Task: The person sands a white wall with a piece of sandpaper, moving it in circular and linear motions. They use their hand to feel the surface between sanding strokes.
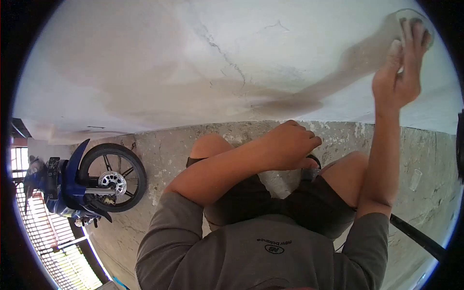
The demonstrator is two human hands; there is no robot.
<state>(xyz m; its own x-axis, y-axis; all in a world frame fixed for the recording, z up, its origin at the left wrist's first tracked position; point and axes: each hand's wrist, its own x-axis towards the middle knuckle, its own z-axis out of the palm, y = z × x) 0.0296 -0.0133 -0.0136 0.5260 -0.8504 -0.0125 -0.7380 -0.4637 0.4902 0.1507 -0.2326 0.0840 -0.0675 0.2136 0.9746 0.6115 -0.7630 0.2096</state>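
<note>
At the upper right, my right hand (406, 63) is pressed against the pale wall (159, 58). Its fingers lie over a round pale pad (402, 17), which is flat to the surface and mostly covered by the hand. My left hand (292, 145) is curled above the space between my knees, with the forearm crossing over my thigh. Its palm faces away, so whatever may be in it is hidden. Dark irregular cracks (224, 57) run down the middle of the wall, away from both hands.
A blue motorbike (65, 186) stands on the left, its front wheel (112, 177) near the wall. The worn concrete floor (164, 145) has pale specks. A black pole (418, 237) extends at the lower right. A clear flat piece (415, 179) lies on the floor. Beyond the motorbike is a bright grille (53, 227).
</note>
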